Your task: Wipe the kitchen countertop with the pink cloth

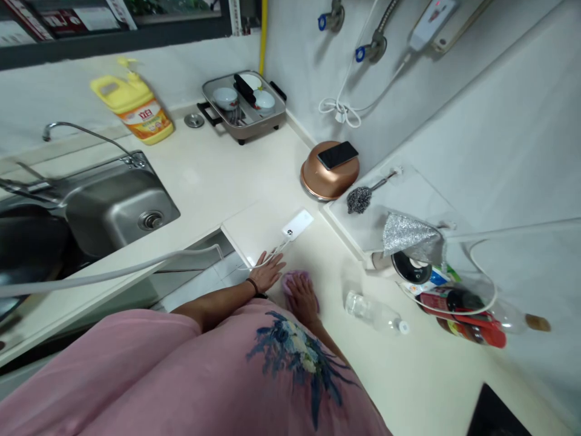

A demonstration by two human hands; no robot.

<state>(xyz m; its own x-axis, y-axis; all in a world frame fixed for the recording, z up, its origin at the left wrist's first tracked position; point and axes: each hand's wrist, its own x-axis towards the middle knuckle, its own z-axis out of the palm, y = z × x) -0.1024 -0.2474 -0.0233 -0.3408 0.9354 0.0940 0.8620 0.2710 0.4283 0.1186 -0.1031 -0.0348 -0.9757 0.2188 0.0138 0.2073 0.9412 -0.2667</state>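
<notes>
My right hand (303, 298) is on a bunched pink cloth (287, 280), holding it against the pale countertop (329, 257). The cloth's edges show around the fingers. To its left, my left hand (265, 274) lies with fingers stretched out near the counter's inner edge, at a white cable (273, 252). A dark band circles the left wrist. The cable leads to a white power strip (298, 224) lying just beyond both hands. Right of the cloth, a clear plastic bottle (374, 312) rests on its side.
A copper-coloured bowl (324, 175) with a phone (338, 155) on top stands by the wall. Behind are an electric pan (242, 124) with bowls and a yellow detergent jug (143, 115). The sink (113, 203) is left; several bottles and a black pot (411, 267) are right.
</notes>
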